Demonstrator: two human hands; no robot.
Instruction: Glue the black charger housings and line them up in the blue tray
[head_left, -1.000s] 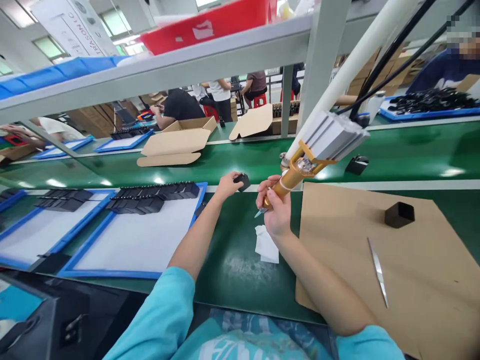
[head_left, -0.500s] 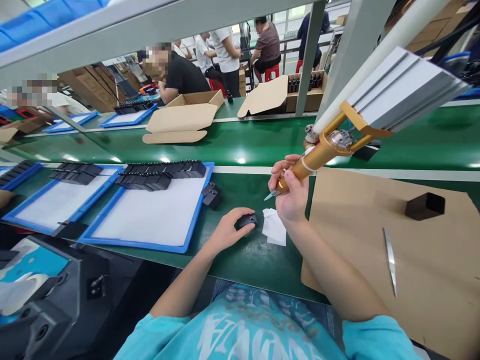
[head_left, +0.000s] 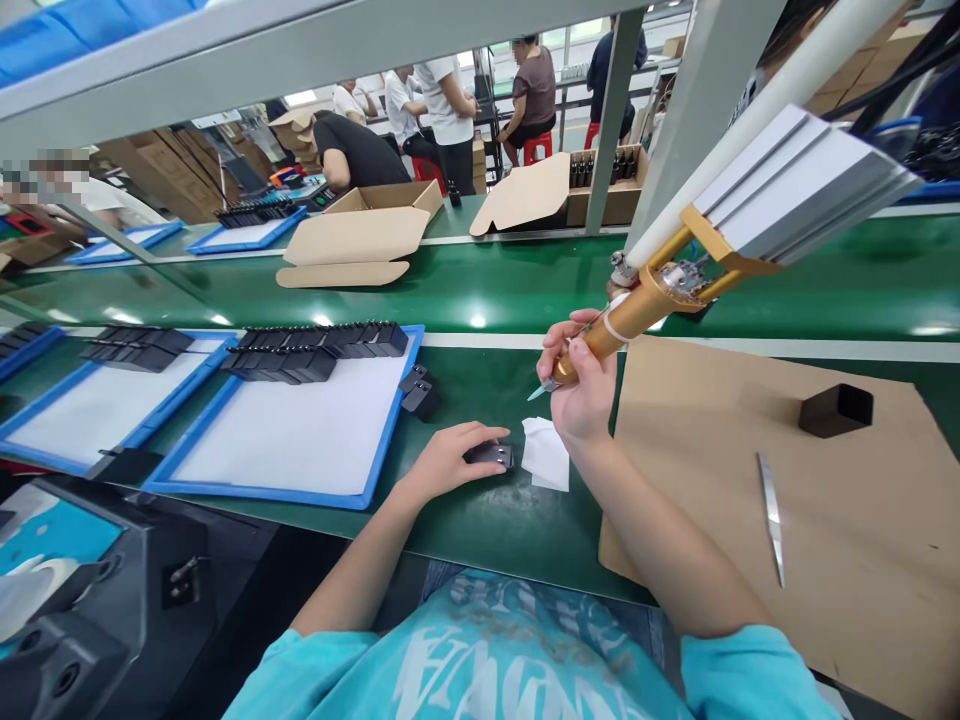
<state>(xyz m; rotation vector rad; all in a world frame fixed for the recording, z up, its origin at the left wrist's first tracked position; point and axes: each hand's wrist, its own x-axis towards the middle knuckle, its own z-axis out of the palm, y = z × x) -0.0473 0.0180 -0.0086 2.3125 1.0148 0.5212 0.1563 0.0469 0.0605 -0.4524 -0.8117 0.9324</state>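
My left hand (head_left: 448, 461) rests on the green mat, fingers closed round a small black part (head_left: 491, 455). Just right of it lies a white wipe (head_left: 546, 453). My right hand (head_left: 579, 385) is wrapped round the gold handle of a hanging dispenser tool (head_left: 637, 310), whose thin tip points down-left above the wipe. The tool hangs from a grey aluminium block (head_left: 802, 190). Rows of black parts (head_left: 319, 348) lie at the far end of a blue-framed white tray (head_left: 300, 430). Two loose black parts (head_left: 420, 390) sit by its right edge.
A brown cardboard sheet (head_left: 750, 540) at right carries a black box-shaped part (head_left: 835, 410) and a metal blade (head_left: 770, 515). A second blue tray (head_left: 90, 400) lies left. Flat cartons (head_left: 360, 240) sit on the far belt. Several people work behind. A dark machine (head_left: 90, 600) stands lower left.
My left hand brought the black part from beside the tray down to the mat by the wipe and now holds it flatter there. My right hand stays on the gold tool.
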